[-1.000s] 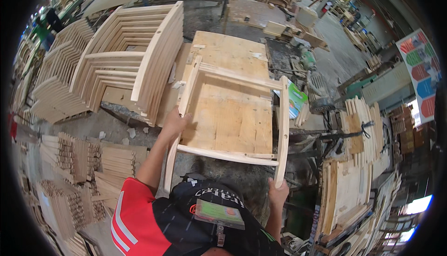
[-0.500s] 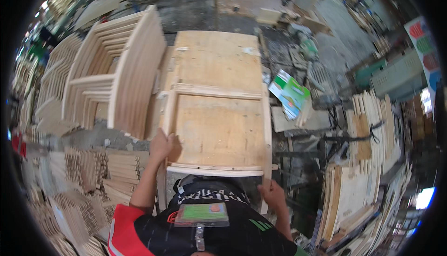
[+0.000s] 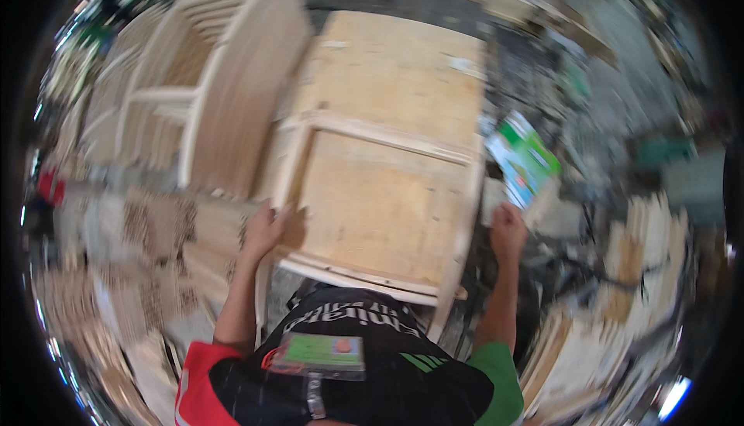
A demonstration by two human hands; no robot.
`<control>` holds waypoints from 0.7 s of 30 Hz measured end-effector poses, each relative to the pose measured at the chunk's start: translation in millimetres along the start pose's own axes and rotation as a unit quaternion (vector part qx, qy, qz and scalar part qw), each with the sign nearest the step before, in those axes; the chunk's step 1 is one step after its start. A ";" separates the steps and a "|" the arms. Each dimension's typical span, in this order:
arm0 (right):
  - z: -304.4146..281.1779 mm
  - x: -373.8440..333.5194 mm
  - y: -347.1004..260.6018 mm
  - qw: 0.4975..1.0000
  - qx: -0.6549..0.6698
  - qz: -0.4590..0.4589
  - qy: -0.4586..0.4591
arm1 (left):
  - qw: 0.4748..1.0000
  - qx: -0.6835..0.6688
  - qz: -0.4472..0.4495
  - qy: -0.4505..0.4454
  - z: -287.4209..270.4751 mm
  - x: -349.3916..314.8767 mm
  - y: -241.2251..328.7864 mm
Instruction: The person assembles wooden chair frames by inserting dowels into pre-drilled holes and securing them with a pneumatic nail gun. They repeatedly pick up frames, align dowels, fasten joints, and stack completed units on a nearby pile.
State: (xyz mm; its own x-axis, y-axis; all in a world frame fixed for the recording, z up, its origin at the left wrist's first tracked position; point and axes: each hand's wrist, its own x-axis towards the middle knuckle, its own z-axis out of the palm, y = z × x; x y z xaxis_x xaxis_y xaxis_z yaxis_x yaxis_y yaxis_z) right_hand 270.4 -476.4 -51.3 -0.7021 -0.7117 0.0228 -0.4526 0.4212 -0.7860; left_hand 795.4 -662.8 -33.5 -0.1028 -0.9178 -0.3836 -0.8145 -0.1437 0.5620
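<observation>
A pale wooden frame with two long side rails and crossbars lies in front of me over a plywood board. Its near end is close to my body. My left hand is closed around the frame's left rail, thumb on the inner side. Off the right rail, my right hand is raised with its fingers curled, slightly blurred; whatever it may hold is hidden. Just beyond its knuckles lies a green, white and blue printed packet.
To the left stands a stack of joined wooden frames. Bundles of cut wooden strips lie at the lower left. Boards and slats are piled at the lower right. Dark, cluttered floor shows beyond the board's right side.
My right hand has left the frame's near right rail and moved forward and right, close to the packet. My left hand stays on the left rail. The whole view has turned and shifted.
</observation>
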 end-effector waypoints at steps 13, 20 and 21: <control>4.1 -4.9 -55.0 0.997 0.066 -0.025 -0.014 | 0.934 -0.334 -0.094 0.086 -17.9 142.0 -8.5; -19.7 -69.7 -57.9 0.998 0.048 0.024 0.017 | 0.966 -0.201 0.007 0.161 -9.8 205.7 12.6; -23.3 -79.7 -58.8 0.998 0.056 0.035 0.015 | 0.965 -0.200 0.022 0.167 -9.7 208.3 8.8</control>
State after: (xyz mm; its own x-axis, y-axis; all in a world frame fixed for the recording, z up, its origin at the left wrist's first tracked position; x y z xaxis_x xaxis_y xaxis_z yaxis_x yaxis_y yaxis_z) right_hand 340.2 -431.3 7.5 -0.7462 -0.6655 -0.0173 -0.3389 0.4021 -0.8506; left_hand 772.4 -858.8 -101.3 0.1128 -0.9848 -0.1324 -0.5210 -0.1721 0.8360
